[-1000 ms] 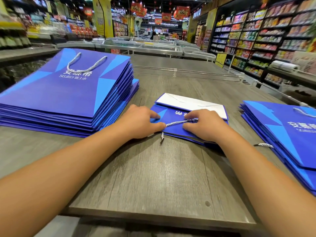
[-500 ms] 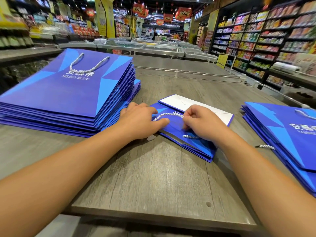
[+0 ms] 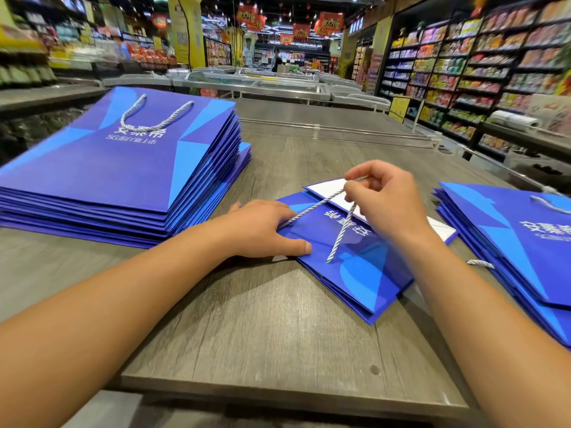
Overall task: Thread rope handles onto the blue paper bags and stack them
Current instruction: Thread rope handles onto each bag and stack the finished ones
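Observation:
A flat blue paper bag (image 3: 361, 273) lies in the middle of the grey wooden table (image 3: 262, 335), its white inner flap turned up at the far end. My left hand (image 3: 265, 228) presses flat on the bag's left edge, where one end of a white-and-grey rope handle (image 3: 312, 208) runs under the fingers. My right hand (image 3: 383, 199) is raised above the bag and pinches the rope near its middle. The rope's free end hangs down onto the bag.
A tall stack of blue bags with rope handles (image 3: 123, 162) stands at the left. Another stack of blue bags (image 3: 519, 251) lies at the right edge, a rope end poking out. Freezer cabinets (image 3: 262, 84) and shop shelves (image 3: 479, 72) lie beyond the table.
My right hand has lifted off the bag and pulled the rope up and taut. The bag has swung round on the table. My left hand stays pressed on the bag's left edge.

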`<action>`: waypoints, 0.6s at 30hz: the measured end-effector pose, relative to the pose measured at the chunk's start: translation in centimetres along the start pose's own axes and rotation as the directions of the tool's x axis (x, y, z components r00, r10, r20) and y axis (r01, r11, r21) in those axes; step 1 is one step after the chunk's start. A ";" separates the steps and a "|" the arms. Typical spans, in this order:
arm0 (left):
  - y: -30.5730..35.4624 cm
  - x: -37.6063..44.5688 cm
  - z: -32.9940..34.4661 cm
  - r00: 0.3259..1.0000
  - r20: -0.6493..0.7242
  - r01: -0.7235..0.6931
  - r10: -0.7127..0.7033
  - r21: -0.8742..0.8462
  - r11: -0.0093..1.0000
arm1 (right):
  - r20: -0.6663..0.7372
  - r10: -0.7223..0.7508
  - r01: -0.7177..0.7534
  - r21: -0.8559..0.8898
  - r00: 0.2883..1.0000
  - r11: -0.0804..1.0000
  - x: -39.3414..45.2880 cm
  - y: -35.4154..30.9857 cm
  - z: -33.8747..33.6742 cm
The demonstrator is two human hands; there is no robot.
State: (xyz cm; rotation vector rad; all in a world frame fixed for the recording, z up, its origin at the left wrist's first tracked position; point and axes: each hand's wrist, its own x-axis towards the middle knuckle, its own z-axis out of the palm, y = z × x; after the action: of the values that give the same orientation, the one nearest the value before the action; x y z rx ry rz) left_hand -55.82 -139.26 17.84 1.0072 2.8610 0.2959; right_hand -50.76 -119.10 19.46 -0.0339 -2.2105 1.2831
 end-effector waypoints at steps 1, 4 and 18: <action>0.0 0.0 0.0 1.000 -0.003 -0.002 0.002 -0.002 1.000 | -0.034 -0.021 0.021 0.004 0.999 1.000 0.1 0.1 -0.1; 0.0 0.0 -0.1 1.000 -0.016 0.001 -0.002 -0.040 0.999 | -0.197 -0.123 0.134 0.045 0.973 0.990 0.0 -0.4 -0.2; -0.4 0.2 0.0 1.000 -0.029 -0.012 0.010 -0.065 0.998 | 0.245 0.229 -0.106 -0.430 0.942 0.896 0.0 1.1 -1.3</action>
State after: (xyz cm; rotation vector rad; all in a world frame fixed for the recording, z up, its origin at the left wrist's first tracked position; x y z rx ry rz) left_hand -56.22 -139.51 17.77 1.0148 2.8514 0.4047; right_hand -50.42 -117.50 19.07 -0.2194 -2.7568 0.9260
